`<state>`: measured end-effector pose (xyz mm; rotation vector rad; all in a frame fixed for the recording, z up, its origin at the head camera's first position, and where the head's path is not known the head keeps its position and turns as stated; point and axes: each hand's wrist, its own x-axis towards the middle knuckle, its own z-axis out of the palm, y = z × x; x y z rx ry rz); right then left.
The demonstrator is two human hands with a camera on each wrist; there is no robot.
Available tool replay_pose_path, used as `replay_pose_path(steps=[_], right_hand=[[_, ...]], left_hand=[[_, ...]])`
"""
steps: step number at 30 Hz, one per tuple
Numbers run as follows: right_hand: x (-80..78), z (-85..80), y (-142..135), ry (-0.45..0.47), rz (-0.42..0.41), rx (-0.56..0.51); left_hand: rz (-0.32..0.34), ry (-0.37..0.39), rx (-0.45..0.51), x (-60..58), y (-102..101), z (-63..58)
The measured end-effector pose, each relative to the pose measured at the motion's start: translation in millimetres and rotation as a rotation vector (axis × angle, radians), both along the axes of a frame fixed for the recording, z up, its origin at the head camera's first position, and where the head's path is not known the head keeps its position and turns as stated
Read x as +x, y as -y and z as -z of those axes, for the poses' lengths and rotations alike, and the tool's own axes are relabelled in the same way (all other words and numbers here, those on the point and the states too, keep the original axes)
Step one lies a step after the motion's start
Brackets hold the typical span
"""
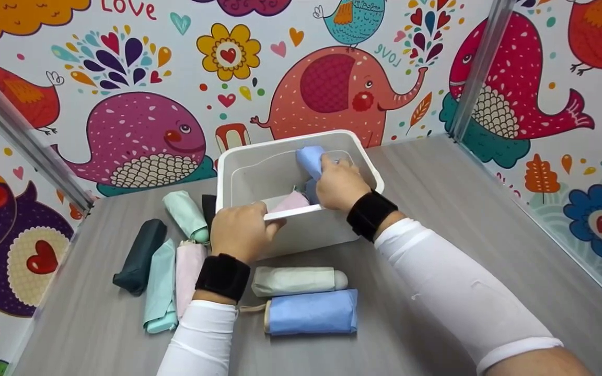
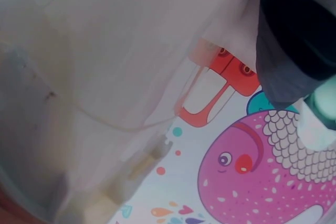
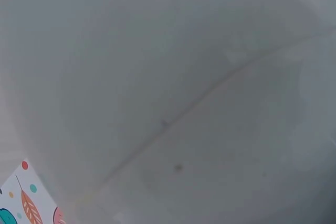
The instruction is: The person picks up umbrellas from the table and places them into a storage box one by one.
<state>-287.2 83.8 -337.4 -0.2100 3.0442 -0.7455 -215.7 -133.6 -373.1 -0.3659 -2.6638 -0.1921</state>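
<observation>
A white plastic bin (image 1: 311, 230) stands on the table in the head view. My left hand (image 1: 241, 230) grips its near rim at the left corner, thumb outside. Inside the bin, my right hand (image 1: 344, 183) holds a light blue folded umbrella (image 1: 309, 158) upright and slightly tilted; its lower part is hidden. A pink folded umbrella (image 1: 291, 202) and a darker blue piece of fabric (image 1: 311, 191) lie below in the bin. The bin's blurred wall fills most of the right wrist view (image 3: 168, 77) and much of the left wrist view.
Left of the bin lie folded umbrellas: dark green (image 1: 141, 256), turquoise (image 1: 161, 284), pink (image 1: 190, 274), mint (image 1: 185, 214) and black (image 2: 294, 51). In front are a cream one (image 1: 296, 281) and a blue one (image 1: 311, 312). Patterned walls (image 1: 175, 68) enclose the table.
</observation>
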Motion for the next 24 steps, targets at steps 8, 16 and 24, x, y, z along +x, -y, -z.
replay_pose_path(steps=[8,16,24], right_hand=[[-0.2,-0.3,0.9,-0.008,-0.019,0.044],[-1.2,-0.9,0.8,-0.01,-0.023,0.054],[-1.7,-0.4,0.8,-0.014,-0.031,0.069]], left_hand=[[-0.004,-0.01,0.007,0.2,-0.5,0.5],[-0.005,-0.007,0.005,1.0,-1.0,-0.6],[-0.009,-0.001,-0.002,0.7,-0.8,-0.9]])
